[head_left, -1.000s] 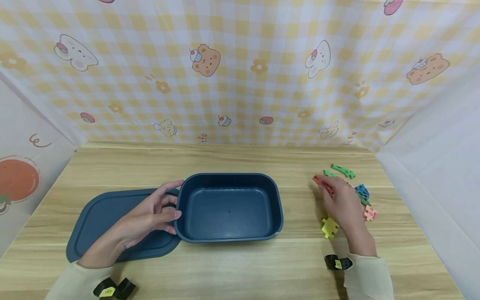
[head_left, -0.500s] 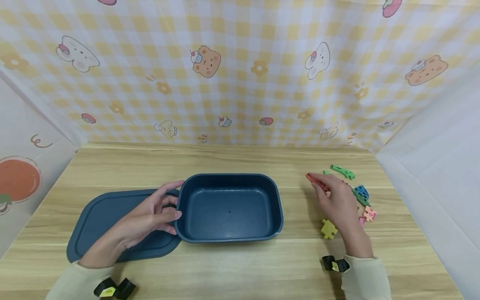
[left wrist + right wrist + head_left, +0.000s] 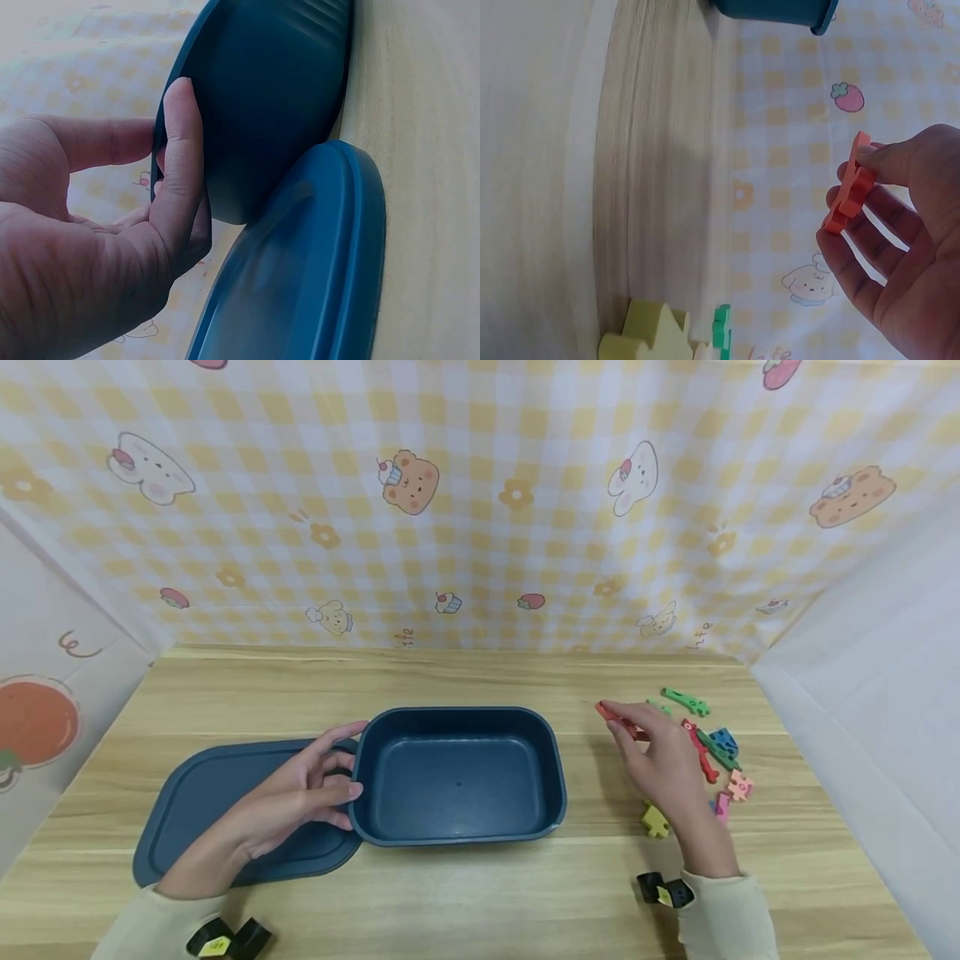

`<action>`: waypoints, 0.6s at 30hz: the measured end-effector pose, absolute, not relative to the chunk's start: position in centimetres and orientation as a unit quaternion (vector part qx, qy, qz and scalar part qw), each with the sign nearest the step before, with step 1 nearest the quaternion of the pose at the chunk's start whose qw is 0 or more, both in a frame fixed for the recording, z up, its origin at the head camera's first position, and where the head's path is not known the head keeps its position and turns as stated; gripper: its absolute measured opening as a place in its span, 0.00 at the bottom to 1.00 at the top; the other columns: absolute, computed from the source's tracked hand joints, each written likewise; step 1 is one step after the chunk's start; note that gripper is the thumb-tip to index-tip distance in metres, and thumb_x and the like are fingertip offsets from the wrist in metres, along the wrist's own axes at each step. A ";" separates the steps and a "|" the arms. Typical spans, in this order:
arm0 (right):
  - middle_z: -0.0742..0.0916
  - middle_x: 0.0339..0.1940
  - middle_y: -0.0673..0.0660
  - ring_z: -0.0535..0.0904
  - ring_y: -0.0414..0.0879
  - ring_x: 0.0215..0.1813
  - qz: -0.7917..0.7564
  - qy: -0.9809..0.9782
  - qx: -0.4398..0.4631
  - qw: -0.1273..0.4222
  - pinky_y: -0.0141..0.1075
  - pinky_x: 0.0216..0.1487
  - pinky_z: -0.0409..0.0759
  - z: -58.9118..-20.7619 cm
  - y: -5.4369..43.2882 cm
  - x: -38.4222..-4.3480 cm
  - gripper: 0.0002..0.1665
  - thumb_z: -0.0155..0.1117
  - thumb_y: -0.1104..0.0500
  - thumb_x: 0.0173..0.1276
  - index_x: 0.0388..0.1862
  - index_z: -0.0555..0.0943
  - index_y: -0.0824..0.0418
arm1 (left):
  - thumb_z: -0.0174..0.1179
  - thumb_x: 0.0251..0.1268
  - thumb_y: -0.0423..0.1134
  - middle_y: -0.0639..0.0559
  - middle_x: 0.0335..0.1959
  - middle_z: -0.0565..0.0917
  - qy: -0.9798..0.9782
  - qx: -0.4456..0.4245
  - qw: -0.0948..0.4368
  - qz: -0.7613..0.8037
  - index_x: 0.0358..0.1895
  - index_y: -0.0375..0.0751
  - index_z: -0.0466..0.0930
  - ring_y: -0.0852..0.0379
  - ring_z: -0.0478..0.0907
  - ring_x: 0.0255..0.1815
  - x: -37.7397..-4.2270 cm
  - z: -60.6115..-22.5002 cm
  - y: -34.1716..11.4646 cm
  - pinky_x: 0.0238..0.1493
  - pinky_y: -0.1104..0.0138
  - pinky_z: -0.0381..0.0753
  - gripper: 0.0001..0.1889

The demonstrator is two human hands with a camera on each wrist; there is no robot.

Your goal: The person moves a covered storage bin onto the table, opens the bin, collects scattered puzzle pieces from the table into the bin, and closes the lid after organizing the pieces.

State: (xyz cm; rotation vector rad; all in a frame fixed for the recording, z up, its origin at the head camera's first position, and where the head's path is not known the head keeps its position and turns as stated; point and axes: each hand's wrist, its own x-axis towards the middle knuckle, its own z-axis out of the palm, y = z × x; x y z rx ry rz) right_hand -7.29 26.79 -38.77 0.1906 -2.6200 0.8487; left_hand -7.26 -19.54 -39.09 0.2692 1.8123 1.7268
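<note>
In the head view, my left hand (image 3: pixel 300 793) holds the left end of a dark blue rectangular box (image 3: pixel 459 789), fingers and thumb at its rim. The left wrist view shows a finger along the outer wall of the box (image 3: pixel 262 97). My right hand (image 3: pixel 663 760) pinches a red puzzle piece (image 3: pixel 618 718) above the table, right of the box. Thumb and fingertips grip the knobbed red piece (image 3: pixel 849 187) in the right wrist view. Near that hand lie a yellow puzzle piece (image 3: pixel 656 820) and another red piece (image 3: pixel 701 752).
A matching blue lid (image 3: pixel 217 802) lies at the left, partly under the left hand. Green (image 3: pixel 686 702), blue (image 3: pixel 724 742) and pink (image 3: pixel 739 785) pieces are scattered at the right. Behind the wooden table (image 3: pixel 465 902) hangs a checked cloth (image 3: pixel 480 527).
My right hand has moved left with the red puzzle piece, uncovering another red piece and more of the pile. My left hand and the box have stayed in place.
</note>
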 end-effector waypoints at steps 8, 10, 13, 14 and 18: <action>0.93 0.51 0.57 0.86 0.47 0.45 0.315 -0.923 0.090 0.202 0.31 0.45 0.88 -38.2 26.1 -7.2 0.19 0.70 0.68 0.73 0.60 0.89 0.56 | 0.59 0.80 0.35 0.45 0.56 0.69 0.682 0.105 0.306 0.656 0.87 0.54 0.43 0.55 0.80 0.44 -7.2 -39.2 -19.5 0.44 0.56 0.93 0.43; 0.92 0.51 0.57 0.86 0.47 0.45 0.320 -0.921 0.095 0.200 0.26 0.44 0.85 -38.1 25.9 -7.1 0.19 0.70 0.67 0.73 0.60 0.89 0.56 | 0.59 0.80 0.35 0.45 0.56 0.69 0.683 0.105 0.305 0.656 0.87 0.54 0.43 0.55 0.80 0.44 -7.2 -39.2 -19.4 0.44 0.56 0.93 0.43; 0.92 0.51 0.57 0.87 0.46 0.45 0.328 -0.918 0.100 0.197 0.22 0.44 0.83 -38.1 25.6 -7.1 0.18 0.70 0.67 0.73 0.59 0.89 0.56 | 0.60 0.80 0.35 0.45 0.55 0.68 0.684 0.104 0.304 0.654 0.87 0.54 0.43 0.55 0.79 0.44 -7.2 -39.1 -19.5 0.44 0.55 0.93 0.43; 0.92 0.51 0.57 0.86 0.45 0.45 0.331 -0.917 0.102 0.196 0.22 0.43 0.83 -38.0 25.5 -7.1 0.18 0.70 0.67 0.73 0.59 0.89 0.56 | 0.60 0.80 0.35 0.45 0.55 0.68 0.685 0.104 0.305 0.654 0.87 0.54 0.43 0.55 0.79 0.44 -7.2 -39.1 -19.5 0.44 0.55 0.93 0.43; 0.92 0.51 0.56 0.85 0.42 0.46 0.346 -0.911 0.115 0.194 0.22 0.43 0.83 -37.8 25.0 -7.0 0.18 0.70 0.68 0.73 0.59 0.89 0.56 | 0.60 0.80 0.35 0.45 0.54 0.67 0.684 0.107 0.307 0.653 0.87 0.54 0.43 0.54 0.79 0.43 -7.3 -39.1 -19.5 0.44 0.55 0.93 0.43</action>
